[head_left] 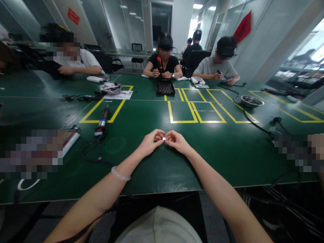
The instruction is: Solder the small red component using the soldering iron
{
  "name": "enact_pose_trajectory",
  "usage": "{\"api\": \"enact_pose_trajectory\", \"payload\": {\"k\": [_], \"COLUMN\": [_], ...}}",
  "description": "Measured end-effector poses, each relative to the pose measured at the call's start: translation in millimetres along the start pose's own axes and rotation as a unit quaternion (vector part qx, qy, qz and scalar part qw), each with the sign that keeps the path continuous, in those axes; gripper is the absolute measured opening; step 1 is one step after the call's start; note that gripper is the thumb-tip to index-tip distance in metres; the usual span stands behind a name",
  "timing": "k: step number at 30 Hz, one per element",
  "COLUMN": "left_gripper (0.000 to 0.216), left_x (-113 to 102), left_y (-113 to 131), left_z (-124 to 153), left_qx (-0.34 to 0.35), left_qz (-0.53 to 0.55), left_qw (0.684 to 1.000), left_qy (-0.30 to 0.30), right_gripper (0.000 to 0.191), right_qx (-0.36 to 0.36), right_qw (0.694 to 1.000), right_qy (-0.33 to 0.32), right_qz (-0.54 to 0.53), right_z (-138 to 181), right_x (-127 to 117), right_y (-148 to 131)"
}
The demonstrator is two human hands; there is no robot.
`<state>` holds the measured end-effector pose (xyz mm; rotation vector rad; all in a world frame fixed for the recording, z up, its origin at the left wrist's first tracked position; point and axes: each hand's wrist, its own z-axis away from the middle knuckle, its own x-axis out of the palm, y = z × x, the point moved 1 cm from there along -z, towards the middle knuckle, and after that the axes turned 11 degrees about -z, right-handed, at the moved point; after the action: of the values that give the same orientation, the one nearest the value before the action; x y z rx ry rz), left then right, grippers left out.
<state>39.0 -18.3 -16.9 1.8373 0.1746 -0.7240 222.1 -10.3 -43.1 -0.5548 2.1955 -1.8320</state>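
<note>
A small white piece with reddish edges (164, 138) is pinched between the fingertips of both my hands, just above the green table; it is too small to tell its kind. My left hand (151, 141) grips it from the left, thumb and fingers closed. From the other side, my right hand (177, 141) has its fingers closed on the same piece. A clear bangle (120, 174) circles my left wrist. Left of my hands, an electric screwdriver (103, 118) with a black cord lies on the table.
Yellow tape outlines (183, 122) mark the green tabletop (157, 175). Across it, a person handles a red tool (159, 63) over a black tray (165, 88). Other people sit to either side. A round metal dish (251, 101) and black cables lie at right, a plastic bag (110, 88) at left.
</note>
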Motion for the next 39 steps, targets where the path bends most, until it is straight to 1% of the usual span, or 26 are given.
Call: {"api": "enact_pose_trajectory", "payload": {"k": [7,10,12,15,16,18,21,24,25,26,28,30,32,35,39], "left_gripper": [0.032,0.03,0.029,0.031,0.031,0.032,0.038,0.055,0.062,0.068,0.074,0.075,0.072,0.067,0.06], "left_x": [-1.2,-3.5,-8.7,-27.3,-37.1,-61.9,-107.8,-151.8,-163.7,-173.6,-186.8,-192.3,-192.1,-185.6,-170.6], "left_y": [1.5,4.1,5.6,3.9,1.2,-8.5,-33.8,-64.9,-74.6,-83.1,-95.7,-101.4,-101.7,-98.4,-90.9], "left_z": [0.6,1.3,1.2,-0.8,-1.8,-2.9,1.9,17.8,24.6,31.5,42.9,49.1,50.2,46.8,41.2], "left_qx": [0.005,0.003,0.01,0.03,0.031,0.014,-0.069,-0.2,-0.252,-0.299,-0.371,-0.404,-0.407,-0.392,-0.353], "left_qz": [-0.015,-0.041,-0.075,-0.181,-0.231,-0.337,-0.457,-0.52,-0.524,-0.516,-0.484,-0.461,-0.461,-0.472,-0.478], "left_qw": [1.0,0.999,0.997,0.982,0.971,0.938,0.875,0.813,0.797,0.788,0.785,0.786,0.785,0.786,0.796], "left_qy": [-0.005,-0.008,0.001,0.033,0.047,0.079,0.143,0.169,0.165,0.153,0.109,0.078,0.074,0.083,0.112], "right_gripper": [0.023,0.023,0.022,0.022,0.022,0.022,0.022,0.022,0.022,0.022,0.022,0.022,0.021,0.021,0.021], "right_qx": [0.0,0.002,0.002,0.002,0.002,0.003,0.002,0.0,0.0,0.002,0.006,0.009,0.008,0.005,0.003], "right_qw": [1.0,1.0,0.999,0.999,0.999,0.999,0.999,0.998,0.998,0.998,0.998,0.998,0.998,0.997,0.997], "right_qy": [0.0,0.009,0.019,0.03,0.032,0.032,0.029,0.027,0.026,0.024,0.022,0.021,0.021,0.02,0.014], "right_qz": [0.015,0.021,0.028,0.034,0.034,0.033,0.039,0.053,0.056,0.059,0.063,0.065,0.066,0.07,0.077], "right_z": [0.4,0.7,0.8,0.6,0.5,0.1,-0.4,-0.6,-0.6,-0.6,-0.5,-0.3,-0.1,0.2,0.3], "right_x": [0.1,-0.5,-1.3,-2.7,-3.1,-3.6,-4.0,-4.2,-4.3,-4.3,-4.3,-4.2,-4.0,-3.5,-2.8], "right_y": [-1.9,-3.1,-4.0,-4.9,-4.9,-4.3,-2.9,-1.5,-1.1,-0.8,-0.2,0.0,-0.1,-0.1,1.6]}}
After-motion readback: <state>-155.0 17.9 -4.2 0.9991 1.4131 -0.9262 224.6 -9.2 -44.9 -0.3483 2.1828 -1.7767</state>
